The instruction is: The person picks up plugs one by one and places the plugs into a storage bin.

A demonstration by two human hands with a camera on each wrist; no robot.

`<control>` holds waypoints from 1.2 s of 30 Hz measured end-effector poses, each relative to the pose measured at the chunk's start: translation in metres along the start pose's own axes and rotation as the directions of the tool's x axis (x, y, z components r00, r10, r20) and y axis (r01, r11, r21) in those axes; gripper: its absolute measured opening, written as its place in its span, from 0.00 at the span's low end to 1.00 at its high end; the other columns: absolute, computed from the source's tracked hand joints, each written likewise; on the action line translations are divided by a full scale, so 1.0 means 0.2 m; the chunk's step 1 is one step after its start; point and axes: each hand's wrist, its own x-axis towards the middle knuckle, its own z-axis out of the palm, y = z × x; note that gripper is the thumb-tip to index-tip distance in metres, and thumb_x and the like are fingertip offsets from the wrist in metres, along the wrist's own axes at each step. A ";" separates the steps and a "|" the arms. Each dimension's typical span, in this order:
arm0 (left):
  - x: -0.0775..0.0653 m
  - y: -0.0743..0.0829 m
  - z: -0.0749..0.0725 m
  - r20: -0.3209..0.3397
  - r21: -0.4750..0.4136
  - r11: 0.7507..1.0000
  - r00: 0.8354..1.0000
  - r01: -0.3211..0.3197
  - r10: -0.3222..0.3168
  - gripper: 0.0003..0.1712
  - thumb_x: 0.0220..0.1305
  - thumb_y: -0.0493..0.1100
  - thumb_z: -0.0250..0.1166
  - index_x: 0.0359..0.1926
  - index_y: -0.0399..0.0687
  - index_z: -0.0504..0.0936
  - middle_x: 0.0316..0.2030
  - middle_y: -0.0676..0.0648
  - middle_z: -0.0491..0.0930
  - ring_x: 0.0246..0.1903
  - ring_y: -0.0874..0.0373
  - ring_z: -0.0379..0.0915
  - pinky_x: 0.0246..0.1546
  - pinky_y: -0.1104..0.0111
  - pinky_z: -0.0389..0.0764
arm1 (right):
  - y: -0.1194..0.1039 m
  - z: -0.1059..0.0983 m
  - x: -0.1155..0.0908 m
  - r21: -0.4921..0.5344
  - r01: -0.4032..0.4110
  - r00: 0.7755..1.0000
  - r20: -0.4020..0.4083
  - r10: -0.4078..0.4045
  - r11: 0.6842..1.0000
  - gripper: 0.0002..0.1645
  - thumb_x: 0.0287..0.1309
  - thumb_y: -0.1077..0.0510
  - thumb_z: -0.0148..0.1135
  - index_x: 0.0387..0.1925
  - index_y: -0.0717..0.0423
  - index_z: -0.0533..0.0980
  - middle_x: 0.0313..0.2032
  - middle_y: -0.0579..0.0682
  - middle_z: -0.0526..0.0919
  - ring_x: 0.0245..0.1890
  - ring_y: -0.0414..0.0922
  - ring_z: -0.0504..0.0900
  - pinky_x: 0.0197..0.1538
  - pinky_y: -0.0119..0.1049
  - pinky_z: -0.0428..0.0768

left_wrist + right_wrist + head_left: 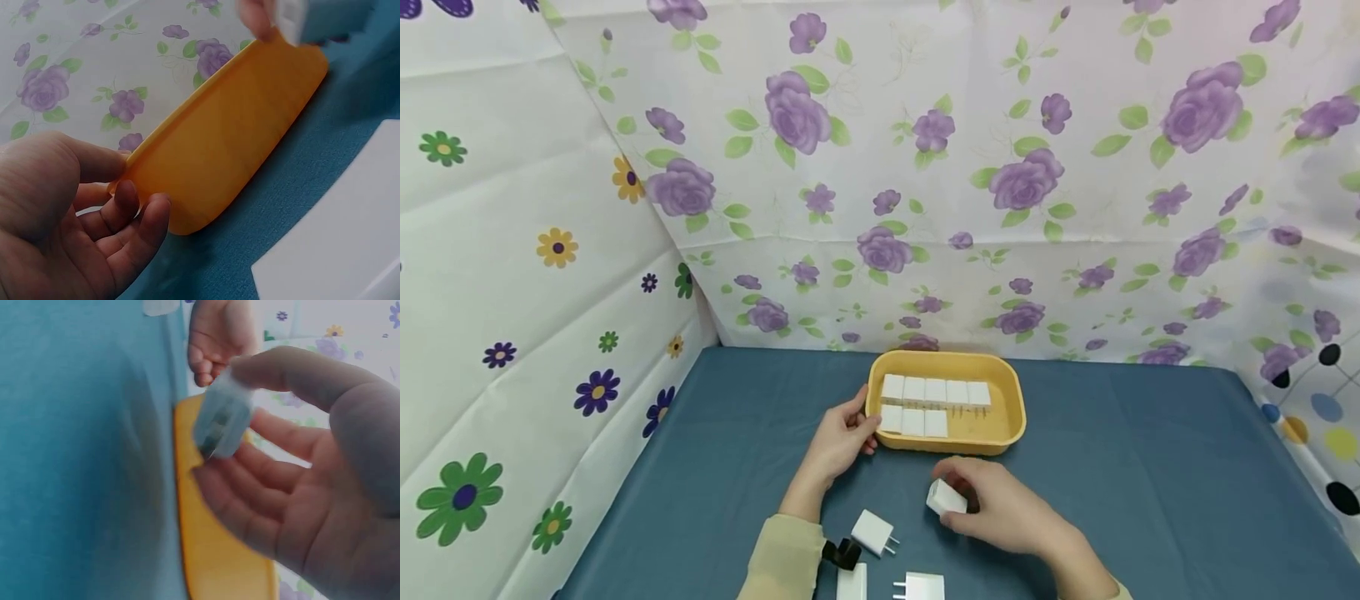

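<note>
My left hand grips the left end of a yellow plastic tray, its thumb at the rim in the left wrist view. Two rows of white charger plugs stand in the tray, the front row shorter than the back one. Just in front of the tray, my right hand pinches another white charger plug between thumb and fingers. That plug is blurred in the right wrist view, where the thumb presses its upper end.
Near my left sleeve a white charger plug lies with its prongs pointing right. Two more white pieces, a plug and a partly cut-off block, lie at the near edge of the view. A flowered cloth hangs behind the blue table.
</note>
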 end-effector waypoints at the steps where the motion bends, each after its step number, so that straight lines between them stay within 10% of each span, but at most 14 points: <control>1: -0.01 0.00 0.00 -0.002 0.006 1.000 1.000 0.001 -0.001 0.39 0.79 0.38 0.65 0.83 0.42 0.60 0.32 0.36 0.79 0.27 0.47 0.80 0.30 0.52 0.88 | -0.01 0.00 0.00 0.031 0.005 0.999 -0.037 -0.004 1.000 0.26 0.67 0.49 0.76 0.63 0.48 0.80 0.45 0.35 0.84 0.42 0.36 0.82 0.43 0.37 0.85; 5: -0.03 -0.01 -0.02 0.000 0.018 1.000 1.000 0.006 -0.006 0.39 0.79 0.38 0.65 0.83 0.40 0.60 0.31 0.36 0.79 0.27 0.47 0.80 0.29 0.53 0.88 | -0.03 -0.03 0.01 0.138 0.010 0.968 -0.251 0.025 0.990 0.27 0.64 0.49 0.79 0.62 0.45 0.81 0.43 0.40 0.86 0.42 0.40 0.85 0.42 0.36 0.89; 12: -0.01 -0.02 -0.01 0.011 0.014 1.000 1.000 0.016 -0.017 0.39 0.79 0.40 0.65 0.84 0.44 0.60 0.31 0.38 0.80 0.27 0.51 0.80 0.31 0.57 0.89 | 0.04 -0.14 0.18 0.147 -0.204 0.823 -0.510 0.250 0.968 0.25 0.65 0.45 0.77 0.59 0.48 0.83 0.47 0.53 0.86 0.47 0.50 0.85 0.44 0.44 0.88; 18: -0.01 -0.02 0.00 0.021 0.000 1.000 1.000 0.017 -0.017 0.39 0.79 0.39 0.66 0.83 0.44 0.60 0.31 0.38 0.79 0.27 0.50 0.80 0.31 0.55 0.89 | 0.09 -0.15 0.28 0.044 -0.404 0.817 -0.432 0.382 0.914 0.26 0.65 0.43 0.75 0.57 0.52 0.82 0.44 0.56 0.87 0.35 0.49 0.83 0.37 0.45 0.84; 36: 0.02 -0.01 -0.01 0.008 0.004 1.000 1.000 0.009 -0.009 0.39 0.78 0.38 0.66 0.83 0.44 0.60 0.30 0.38 0.79 0.26 0.52 0.79 0.30 0.58 0.89 | 0.08 -0.14 0.37 -0.116 -0.515 0.811 -0.387 0.439 0.849 0.30 0.57 0.39 0.80 0.47 0.57 0.81 0.34 0.50 0.84 0.29 0.48 0.78 0.35 0.47 0.81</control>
